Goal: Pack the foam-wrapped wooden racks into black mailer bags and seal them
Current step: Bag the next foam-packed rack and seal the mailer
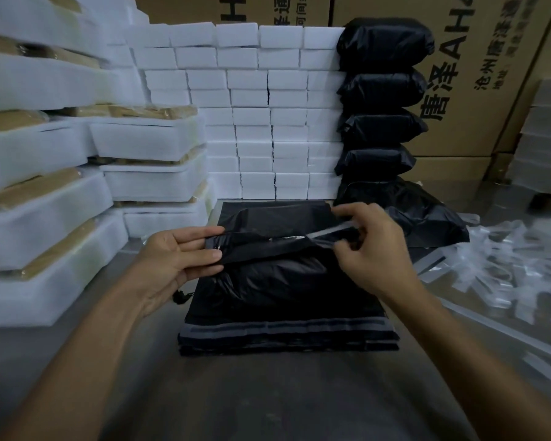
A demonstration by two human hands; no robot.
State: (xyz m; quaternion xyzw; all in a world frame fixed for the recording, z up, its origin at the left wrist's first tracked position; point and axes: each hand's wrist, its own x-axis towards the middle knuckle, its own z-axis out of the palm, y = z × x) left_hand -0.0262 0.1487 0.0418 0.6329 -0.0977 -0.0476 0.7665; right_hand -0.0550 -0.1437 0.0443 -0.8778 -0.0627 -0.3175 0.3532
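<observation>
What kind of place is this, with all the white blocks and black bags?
Probably a warehouse packing station. Foam-wrapped wooden racks are stacked high on the left, sealed black mailer bags are piled up beside big cardboard cartons, and a stack of empty black mailer bags waits on the table.

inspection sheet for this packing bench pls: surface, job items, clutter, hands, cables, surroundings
Surface: grey bench, bare at the near edge.
Job's things: filled black mailer bag lies on a stack of flat mailer bags; its flap is lifted, not sealed. Foam-wrapped racks stacked at left. Sealed black parcels piled at back right.
Clutter: clear peeled strips heaped at right.
Hands: left hand holds the flap's left end; right hand pinches the clear liner strip at the flap's right end.
Cables: nothing seen.
Surroundings: wall of white foam blocks; printed cartons behind.
</observation>
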